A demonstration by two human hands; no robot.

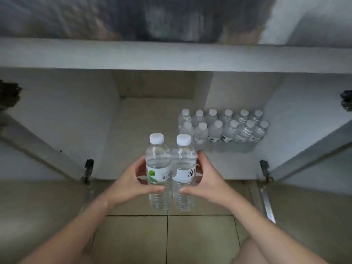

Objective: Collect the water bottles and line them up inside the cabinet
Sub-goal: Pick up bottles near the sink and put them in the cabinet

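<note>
Two clear water bottles with white caps stand upright side by side in front of the open cabinet (156, 115). My left hand (131, 180) grips the left bottle (157, 168), which has a green leaf label. My right hand (207, 178) grips the right bottle (183, 166), with a white label. The two bottles touch each other, held above the tiled floor at the cabinet's front edge. Inside the cabinet, at the right, several capped bottles (224, 128) stand in two rows against the back and right wall.
Both cabinet doors are swung open, the left door (38, 134) and the right door (312, 145), with hinges at the lower front corners. A countertop edge (171, 56) overhangs above. The cabinet floor's left half is bare. Beige floor tiles (200, 239) lie below my arms.
</note>
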